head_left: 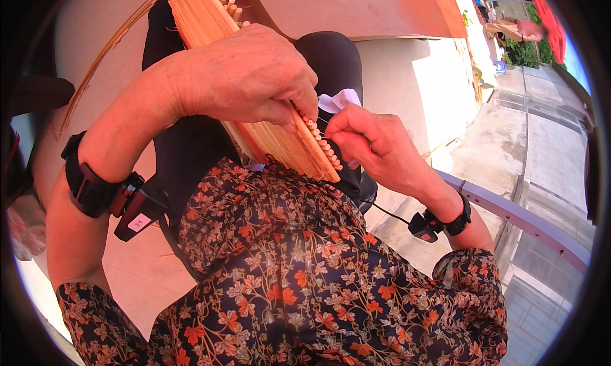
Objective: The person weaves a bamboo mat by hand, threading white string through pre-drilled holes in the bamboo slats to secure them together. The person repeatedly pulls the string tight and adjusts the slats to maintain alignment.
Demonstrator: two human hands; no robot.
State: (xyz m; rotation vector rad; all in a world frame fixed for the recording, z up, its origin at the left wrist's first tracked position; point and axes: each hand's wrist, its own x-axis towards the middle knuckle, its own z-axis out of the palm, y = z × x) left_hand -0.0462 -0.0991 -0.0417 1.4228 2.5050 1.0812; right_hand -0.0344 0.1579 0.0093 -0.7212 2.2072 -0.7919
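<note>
Across my lap lies a long pale bamboo piece (270,143), made of thin strips with a row of round stick ends (323,144) along its right edge. My left hand (258,76) reaches over it, fingers curled and closed on that edge. Just to the right, my right hand (369,140) is closed in a pinch on a thin dark strand (323,119) that runs toward the stick ends. The tips of the pinching fingers are partly hidden. Behind the two hands shows a crumpled white cloth (340,100).
More round stick ends (230,8) line the bamboo piece's far part. A brown board (356,9) stands ahead of my knees. Long thin strips (105,54) curve over the floor at left. A metal rail (522,219) crosses at right. Far off, a person (506,30) is partly visible.
</note>
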